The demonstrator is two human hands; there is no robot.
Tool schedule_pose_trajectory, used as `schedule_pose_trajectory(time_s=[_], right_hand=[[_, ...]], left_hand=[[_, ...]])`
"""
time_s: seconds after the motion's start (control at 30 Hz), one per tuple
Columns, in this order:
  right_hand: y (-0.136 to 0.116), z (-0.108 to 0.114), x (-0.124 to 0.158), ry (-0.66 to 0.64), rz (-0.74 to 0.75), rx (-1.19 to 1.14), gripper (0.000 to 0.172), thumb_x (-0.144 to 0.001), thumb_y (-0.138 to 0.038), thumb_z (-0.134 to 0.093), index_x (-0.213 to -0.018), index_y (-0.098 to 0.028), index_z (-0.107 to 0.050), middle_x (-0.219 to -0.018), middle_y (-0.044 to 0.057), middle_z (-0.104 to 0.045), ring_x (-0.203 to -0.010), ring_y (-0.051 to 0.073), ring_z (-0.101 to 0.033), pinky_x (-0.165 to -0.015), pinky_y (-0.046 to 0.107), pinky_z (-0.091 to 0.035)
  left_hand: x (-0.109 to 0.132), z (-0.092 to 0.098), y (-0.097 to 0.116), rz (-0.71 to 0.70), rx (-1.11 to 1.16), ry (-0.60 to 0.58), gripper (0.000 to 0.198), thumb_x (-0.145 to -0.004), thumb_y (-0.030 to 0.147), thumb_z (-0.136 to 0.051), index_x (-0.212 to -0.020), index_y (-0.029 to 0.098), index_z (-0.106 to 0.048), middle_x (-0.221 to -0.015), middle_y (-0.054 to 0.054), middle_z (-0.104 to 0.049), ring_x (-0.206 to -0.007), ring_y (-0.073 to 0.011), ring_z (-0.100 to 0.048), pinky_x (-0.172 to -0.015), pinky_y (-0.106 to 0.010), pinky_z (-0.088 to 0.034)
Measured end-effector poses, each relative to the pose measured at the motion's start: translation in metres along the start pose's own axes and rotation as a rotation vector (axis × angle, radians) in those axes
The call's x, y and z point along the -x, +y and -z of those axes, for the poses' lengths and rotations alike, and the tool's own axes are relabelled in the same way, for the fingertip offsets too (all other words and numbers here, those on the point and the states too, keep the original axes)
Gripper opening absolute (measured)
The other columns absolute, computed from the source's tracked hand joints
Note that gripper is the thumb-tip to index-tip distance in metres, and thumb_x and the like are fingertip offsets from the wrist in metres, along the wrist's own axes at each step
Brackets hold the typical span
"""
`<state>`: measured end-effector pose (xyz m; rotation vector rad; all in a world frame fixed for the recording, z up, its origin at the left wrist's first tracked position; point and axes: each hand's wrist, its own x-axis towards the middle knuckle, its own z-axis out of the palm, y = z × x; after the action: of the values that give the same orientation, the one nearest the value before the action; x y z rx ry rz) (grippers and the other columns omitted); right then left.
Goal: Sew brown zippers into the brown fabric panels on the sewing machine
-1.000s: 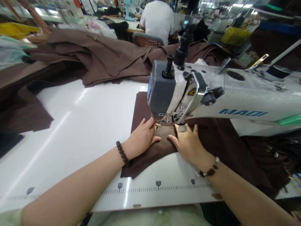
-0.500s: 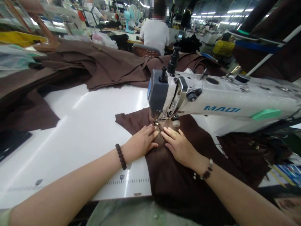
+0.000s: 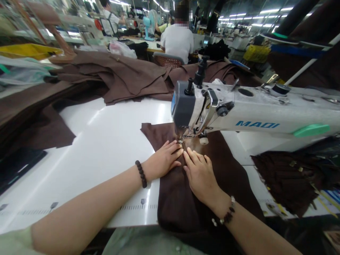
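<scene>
The left hand (image 3: 164, 159) lies flat with its fingers stretched out on a dark brown cloth panel (image 3: 175, 198), its fingertips just beside the presser foot (image 3: 181, 140). The right hand (image 3: 200, 173), also flattened and gripping nothing, presses the panel on the near right side of the foot. The panel is matt and soft, paler under the machine's light, with a narrow dark strip, perhaps a zip, though the fingers partly hide it. It runs under the needle area, spreads to the right and falls over the near table edge in loose folds. Two beaded bracelets show, one dark on the left wrist (image 3: 141, 174), one mixed dark and pale on the right wrist (image 3: 228, 214). One sewing machine (image 3: 255, 113) marked MAQI stands on the right of the white table (image 3: 114, 148). Brown cut pieces (image 3: 132, 74) lie stacked along the far side and left. One bundle of brown pieces (image 3: 289, 173) with metal fittings sits at right. Farther off are one blue fan (image 3: 147, 26) and one white-shirted person (image 3: 177, 40) seated, back turned.
</scene>
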<state>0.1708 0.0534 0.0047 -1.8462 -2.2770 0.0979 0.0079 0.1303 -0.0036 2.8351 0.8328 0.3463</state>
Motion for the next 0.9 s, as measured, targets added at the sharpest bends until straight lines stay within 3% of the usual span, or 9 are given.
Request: schedule_pose_trajectory(time_s=[0.47,0.57,0.73,0.9], right_hand=[[-0.006,0.0,-0.003,0.007,-0.03,-0.039,0.041,-0.089,-0.02,-0.038,-0.13,-0.018,-0.042,-0.139,0.007,-0.038,-0.121,0.025,-0.039,-0.097,0.048,-0.03],[0.002,0.007,-0.004,-0.028,0.001,-0.093,0.036,-0.089,-0.018,-0.038,-0.123,-0.021,-0.049,-0.136,0.005,-0.042,-0.119,0.022,-0.041,-0.095,0.044,-0.032],[0.02,0.025,-0.011,-0.132,0.097,-0.152,0.031,-0.087,-0.014,-0.04,-0.11,-0.026,-0.057,-0.13,0.003,-0.048,-0.114,0.019,-0.045,-0.09,0.039,-0.037],[0.019,0.036,-0.023,-0.218,0.139,-0.092,0.024,-0.084,-0.017,-0.046,-0.103,-0.026,-0.059,-0.122,0.002,-0.051,-0.105,0.02,-0.048,-0.085,0.039,-0.04]], left_hand=[[-0.006,0.007,-0.01,-0.06,0.043,-0.046,0.038,-0.088,0.029,-0.052,-0.122,0.013,-0.047,-0.125,-0.014,-0.048,-0.125,-0.0282,-0.037,-0.104,-0.05,-0.029],[-0.006,0.011,-0.007,-0.053,0.057,-0.05,0.035,-0.088,0.027,-0.053,-0.119,0.013,-0.049,-0.124,-0.014,-0.049,-0.124,-0.0276,-0.039,-0.104,-0.05,-0.029],[0.016,0.027,0.012,-0.014,0.158,-0.089,0.025,-0.088,0.028,-0.054,-0.108,0.014,-0.059,-0.116,-0.011,-0.057,-0.11,-0.0236,-0.054,-0.101,-0.042,-0.036],[0.052,0.04,0.039,-0.017,0.355,-0.163,0.035,-0.085,0.036,-0.057,-0.112,0.014,-0.059,-0.113,-0.009,-0.062,-0.113,-0.0229,-0.053,-0.105,-0.041,-0.031]])
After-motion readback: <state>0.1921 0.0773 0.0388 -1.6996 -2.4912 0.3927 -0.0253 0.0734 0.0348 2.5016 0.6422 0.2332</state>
